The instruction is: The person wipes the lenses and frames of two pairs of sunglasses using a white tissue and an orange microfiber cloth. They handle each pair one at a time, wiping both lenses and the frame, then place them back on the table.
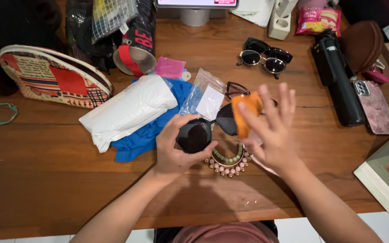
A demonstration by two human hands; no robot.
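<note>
My left hand (176, 146) fingers pinch the black sunglasses (203, 130) above the tabletop (46, 180); at three o'clock my right hand (271, 130), fingers spread, presses an orange cloth (245, 112) against the lens. Mid-wipe; next needs gentle strokes.

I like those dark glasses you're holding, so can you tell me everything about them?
The sunglasses have big, rounded, very dark lenses in a glossy black frame that looks like plastic. They are held up above the wooden table, lenses facing the camera. The left hand grips the lens on the left side, fingers curled round its rim. The right hand presses an orange cloth against the other lens, covering part of it. The arms are hidden.
</note>
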